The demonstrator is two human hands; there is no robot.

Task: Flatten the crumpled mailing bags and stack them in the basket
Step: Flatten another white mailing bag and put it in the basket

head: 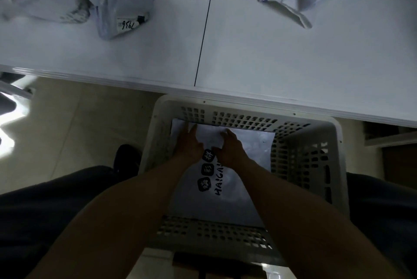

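Both hands reach down into the white perforated plastic basket (316, 161) on the floor. The left hand (191, 145) and right hand (230, 147) lie close together, palms seemingly pressed flat on the grey mailing bag (225, 190) inside it. More crumpled white bags (117, 5) lie on the white table (270, 53).

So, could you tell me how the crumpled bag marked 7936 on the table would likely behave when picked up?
The bag marked 7936 looks like thin, creased plastic film, so it would probably flop and sag. It seems empty, so likely very light. Its glossy surface may slide easily on the smooth table.
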